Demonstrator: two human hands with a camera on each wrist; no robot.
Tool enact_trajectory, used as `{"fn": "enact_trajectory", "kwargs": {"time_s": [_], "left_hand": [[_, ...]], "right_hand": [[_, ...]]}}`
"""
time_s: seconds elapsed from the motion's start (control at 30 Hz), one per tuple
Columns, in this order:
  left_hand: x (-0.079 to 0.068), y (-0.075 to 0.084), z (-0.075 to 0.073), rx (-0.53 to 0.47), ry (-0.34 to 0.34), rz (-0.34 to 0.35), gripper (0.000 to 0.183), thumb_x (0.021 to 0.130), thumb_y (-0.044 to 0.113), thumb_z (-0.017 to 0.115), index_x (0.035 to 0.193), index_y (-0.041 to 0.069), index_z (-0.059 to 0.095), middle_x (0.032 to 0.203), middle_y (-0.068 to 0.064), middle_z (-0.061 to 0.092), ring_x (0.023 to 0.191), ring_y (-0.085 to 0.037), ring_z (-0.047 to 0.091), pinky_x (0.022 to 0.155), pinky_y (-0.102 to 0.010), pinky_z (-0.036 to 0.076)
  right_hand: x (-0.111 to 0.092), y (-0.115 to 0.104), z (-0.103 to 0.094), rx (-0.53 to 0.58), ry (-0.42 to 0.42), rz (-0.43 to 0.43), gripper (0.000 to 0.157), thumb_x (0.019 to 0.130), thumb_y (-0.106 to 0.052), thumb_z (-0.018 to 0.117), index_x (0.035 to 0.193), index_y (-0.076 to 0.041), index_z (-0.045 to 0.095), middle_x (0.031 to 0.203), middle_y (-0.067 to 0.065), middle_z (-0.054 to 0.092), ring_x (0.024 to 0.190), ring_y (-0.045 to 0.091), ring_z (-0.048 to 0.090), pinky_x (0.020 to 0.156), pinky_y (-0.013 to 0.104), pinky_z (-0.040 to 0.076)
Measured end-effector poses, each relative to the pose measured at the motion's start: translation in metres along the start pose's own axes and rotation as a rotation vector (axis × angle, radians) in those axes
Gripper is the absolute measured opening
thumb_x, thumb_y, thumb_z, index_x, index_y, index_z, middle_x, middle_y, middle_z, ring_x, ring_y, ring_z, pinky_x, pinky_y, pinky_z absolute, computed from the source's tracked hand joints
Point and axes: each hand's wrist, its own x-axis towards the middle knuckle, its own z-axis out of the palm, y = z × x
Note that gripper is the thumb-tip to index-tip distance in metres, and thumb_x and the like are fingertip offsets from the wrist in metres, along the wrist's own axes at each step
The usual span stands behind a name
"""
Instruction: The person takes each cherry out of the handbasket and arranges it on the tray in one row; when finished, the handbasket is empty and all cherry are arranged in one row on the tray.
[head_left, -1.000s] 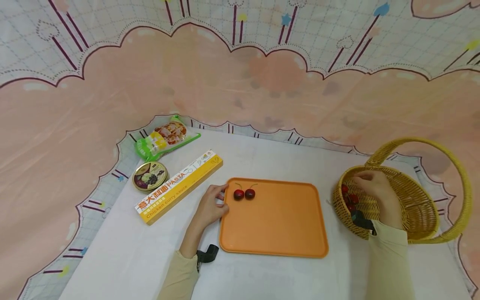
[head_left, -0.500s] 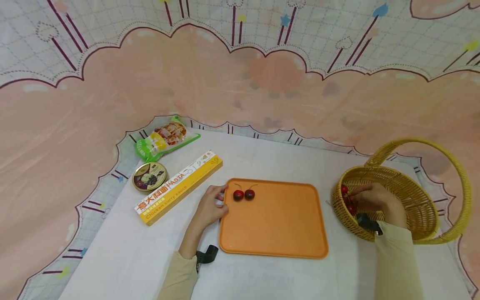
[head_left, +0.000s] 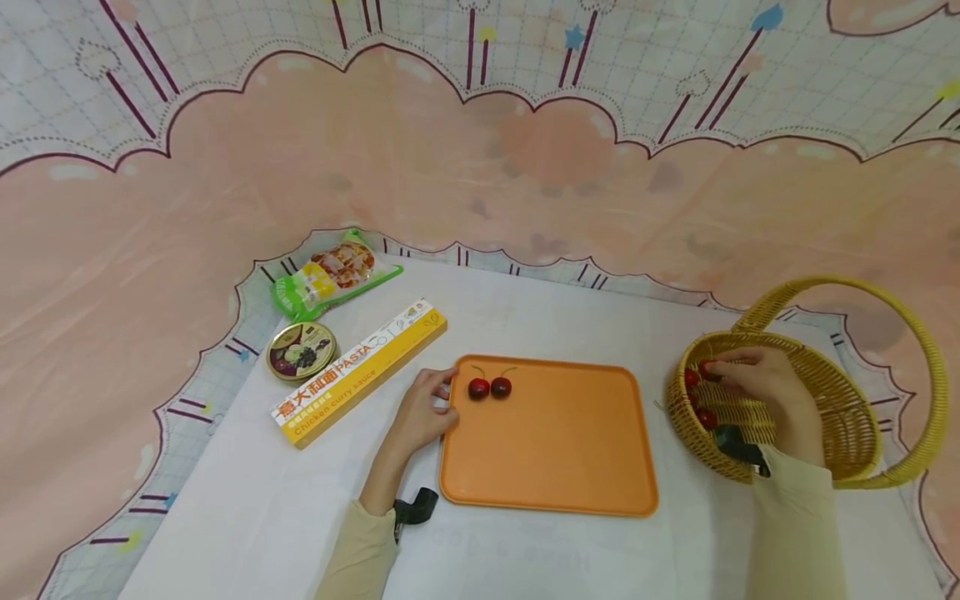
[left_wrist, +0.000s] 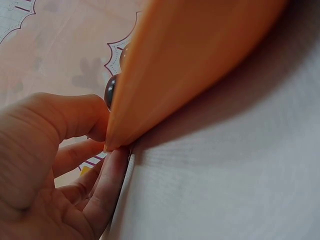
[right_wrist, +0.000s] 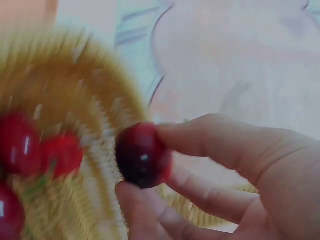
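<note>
In the right wrist view, my right hand pinches a dark red cherry between thumb and fingertips. The head view has this right hand inside the wicker basket, above its left part. Other red cherries lie by the basket's left wall. My left hand holds the left rim of an orange tray. Seen from the left wrist, the thumb of the left hand lies on the rim and fingers are under it. Two cherries with stems sit near the tray's upper left corner.
Left of the tray lies a long yellow and white pasta box. Beside it are a round tin and a green food packet. The basket's tall handle arches over its right side. A patterned cloth hangs behind the table.
My right hand moved within the basket toward its near right, then rose slightly with a cherry now visible in its fingertips. The left hand and tray stay in place.
</note>
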Motion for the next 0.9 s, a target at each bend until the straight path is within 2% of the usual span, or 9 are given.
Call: {"fn": "enact_trajectory", "kwargs": {"time_s": [0.1, 0.23, 0.43, 0.63, 0.73, 0.9], "left_hand": [[0.001, 0.0, -0.001, -0.006, 0.004, -0.004, 0.062, 0.07, -0.005, 0.067, 0.132, 0.002, 0.061, 0.111, -0.012, 0.055, 0.087, -0.021, 0.058, 0.068, -0.022, 0.055], [0.002, 0.001, -0.002, -0.002, 0.001, -0.008, 0.061, 0.071, -0.004, 0.067, 0.132, 0.002, 0.061, 0.112, -0.012, 0.055, 0.088, -0.021, 0.058, 0.069, -0.022, 0.055], [0.002, 0.001, -0.002, 0.001, 0.001, -0.008, 0.061, 0.072, -0.004, 0.068, 0.132, 0.002, 0.061, 0.113, -0.012, 0.055, 0.088, -0.021, 0.058, 0.069, -0.022, 0.055], [0.0, 0.002, -0.002, -0.008, -0.008, -0.019, 0.061, 0.072, -0.004, 0.067, 0.132, 0.001, 0.06, 0.113, -0.012, 0.055, 0.089, -0.021, 0.057, 0.071, -0.025, 0.057], [-0.001, 0.004, -0.002, -0.013, -0.007, -0.02, 0.06, 0.071, -0.004, 0.067, 0.131, 0.001, 0.061, 0.112, -0.012, 0.055, 0.089, -0.021, 0.058, 0.071, -0.026, 0.057], [-0.001, 0.002, -0.001, -0.015, -0.002, -0.016, 0.06, 0.07, -0.004, 0.068, 0.13, 0.0, 0.061, 0.111, -0.013, 0.055, 0.088, -0.021, 0.058, 0.069, -0.022, 0.056]], "right_hand": [[-0.002, -0.017, 0.016, 0.094, 0.02, -0.075, 0.043, 0.093, -0.026, 0.068, 0.118, 0.009, 0.062, 0.081, -0.015, 0.066, 0.075, 0.003, 0.065, 0.07, 0.021, 0.056], [-0.002, -0.043, 0.048, 0.101, 0.003, -0.138, 0.051, 0.092, -0.027, 0.068, 0.124, 0.012, 0.057, 0.088, -0.006, 0.071, 0.077, 0.004, 0.065, 0.072, 0.021, 0.055], [0.009, -0.072, 0.122, 0.079, -0.04, -0.19, 0.038, 0.091, -0.018, 0.07, 0.116, 0.009, 0.064, 0.094, 0.011, 0.072, 0.079, 0.022, 0.065, 0.074, 0.03, 0.056], [0.018, -0.076, 0.193, 0.096, -0.063, -0.176, 0.025, 0.087, -0.01, 0.073, 0.104, 0.007, 0.069, 0.09, 0.015, 0.073, 0.081, 0.027, 0.068, 0.077, 0.035, 0.056], [0.02, -0.077, 0.213, 0.098, -0.034, -0.17, 0.023, 0.085, -0.009, 0.074, 0.101, 0.007, 0.07, 0.088, 0.015, 0.073, 0.076, 0.026, 0.069, 0.074, 0.034, 0.055], [0.021, -0.081, 0.227, 0.118, -0.032, -0.164, 0.021, 0.085, -0.007, 0.074, 0.1, 0.007, 0.069, 0.087, 0.016, 0.072, 0.071, 0.024, 0.069, 0.07, 0.034, 0.057]]}}
